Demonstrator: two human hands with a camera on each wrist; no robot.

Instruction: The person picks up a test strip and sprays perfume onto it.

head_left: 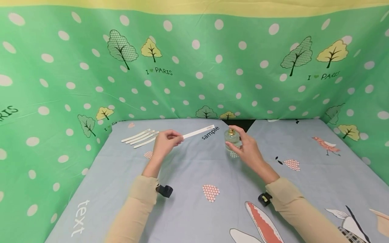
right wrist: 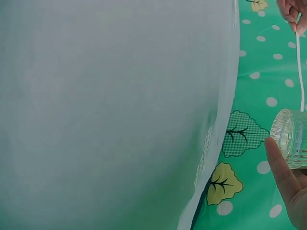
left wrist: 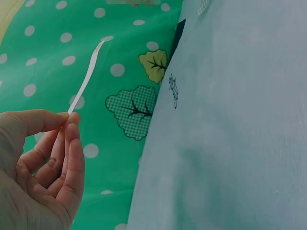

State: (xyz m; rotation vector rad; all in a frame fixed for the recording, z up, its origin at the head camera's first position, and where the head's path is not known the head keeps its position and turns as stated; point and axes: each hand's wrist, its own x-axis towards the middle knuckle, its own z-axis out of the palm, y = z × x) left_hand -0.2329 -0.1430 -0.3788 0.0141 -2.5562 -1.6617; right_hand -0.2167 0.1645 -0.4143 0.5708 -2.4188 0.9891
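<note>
My left hand (head_left: 167, 143) pinches one end of a white paper scent strip (head_left: 199, 131) between thumb and forefinger. The strip points right, its printed far end above the cloth near the word "sample"; in the left wrist view the strip (left wrist: 87, 79) bends slightly. A clear glass perfume bottle (head_left: 232, 141) with a gold spray neck is gripped by my right hand (head_left: 249, 148). One finger lies over the top of the sprayer and the thumb is low on the glass. In the right wrist view the ribbed bottle (right wrist: 293, 139) is cut off by the frame edge.
Several more white paper strips (head_left: 138, 136) lie fanned out on the cloth to the left of my left hand. A grey-blue printed cloth (head_left: 182, 209) covers the table. Green dotted fabric (head_left: 194, 67) hangs behind it and along both sides.
</note>
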